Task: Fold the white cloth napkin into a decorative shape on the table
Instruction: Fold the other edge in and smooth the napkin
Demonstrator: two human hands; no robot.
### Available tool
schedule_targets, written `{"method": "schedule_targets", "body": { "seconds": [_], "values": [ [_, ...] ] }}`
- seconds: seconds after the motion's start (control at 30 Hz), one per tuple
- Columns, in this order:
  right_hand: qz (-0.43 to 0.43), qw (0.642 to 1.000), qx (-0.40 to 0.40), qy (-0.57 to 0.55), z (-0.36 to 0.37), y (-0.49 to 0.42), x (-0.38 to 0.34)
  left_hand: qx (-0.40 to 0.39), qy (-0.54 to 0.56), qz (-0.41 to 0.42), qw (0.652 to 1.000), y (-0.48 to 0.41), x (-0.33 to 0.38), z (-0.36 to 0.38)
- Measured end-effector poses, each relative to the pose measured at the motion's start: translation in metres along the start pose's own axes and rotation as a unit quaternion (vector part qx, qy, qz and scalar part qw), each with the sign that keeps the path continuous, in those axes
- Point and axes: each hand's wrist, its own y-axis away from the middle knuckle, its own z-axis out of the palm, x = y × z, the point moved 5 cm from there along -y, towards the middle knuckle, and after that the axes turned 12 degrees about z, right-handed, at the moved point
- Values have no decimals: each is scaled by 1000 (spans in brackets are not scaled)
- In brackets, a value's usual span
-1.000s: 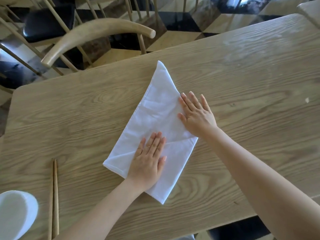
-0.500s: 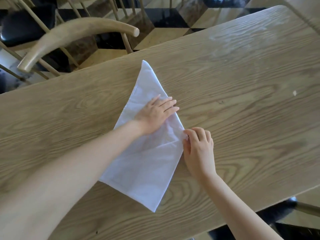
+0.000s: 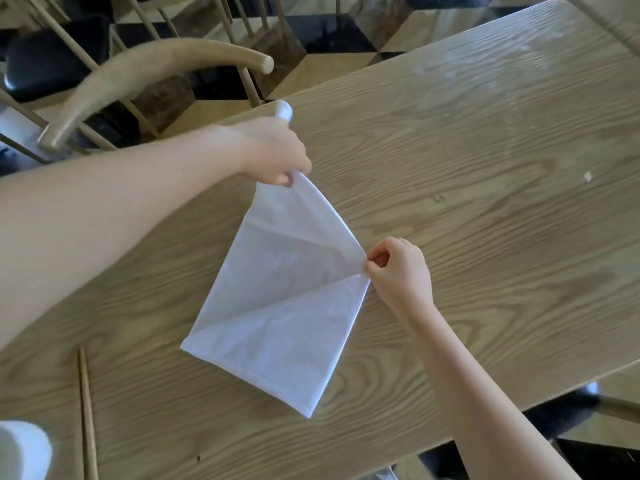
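Note:
The white cloth napkin (image 3: pixel 277 306) lies folded on the wooden table (image 3: pixel 485 202), with a diagonal flap across its near half. My left hand (image 3: pixel 273 150) grips the napkin's far pointed end and lifts it off the table; a bit of the tip sticks out beyond the knuckles. My right hand (image 3: pixel 398 268) pinches the napkin's right corner between thumb and fingers, where the diagonal folds meet. The near corner of the napkin rests flat close to the table's front edge.
A pair of wooden chopsticks (image 3: pixel 86 410) lies at the near left, beside a white round object (image 3: pixel 20 452) at the bottom left corner. A wooden chair (image 3: pixel 138 74) stands beyond the table's far left edge. A dark stool (image 3: pixel 568 407) sits below the near edge.
My left hand went from pressing flat on the napkin to gripping and raising its far tip. My right hand moved to the right corner and now pinches it.

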Motion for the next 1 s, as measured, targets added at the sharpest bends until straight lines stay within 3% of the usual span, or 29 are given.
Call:
{"method": "schedule_targets", "body": {
  "seconds": [0.17, 0.3, 0.43, 0.57, 0.83, 1.0],
  "values": [
    [-4, 1000, -1, 0, 0, -1, 1, 219, 83, -91, 968, 95, 25, 24],
    [-36, 999, 24, 12, 2, 1, 2, 300, 164, -220, 914, 145, 97, 64],
    [-74, 996, 41, 11, 2, 5, 5, 267, 238, -292, 887, 148, 168, 105],
    [-98, 994, 34, 17, 1, 7, 5, 217, 271, -344, 872, 139, 196, 121],
    [-96, 995, 21, 8, -1, 7, 3, 247, 346, -354, 833, 145, 220, 126],
    [-99, 995, 4, -8, -2, 9, 4, 273, 427, -370, 778, 149, 221, 128]
  ]
}}
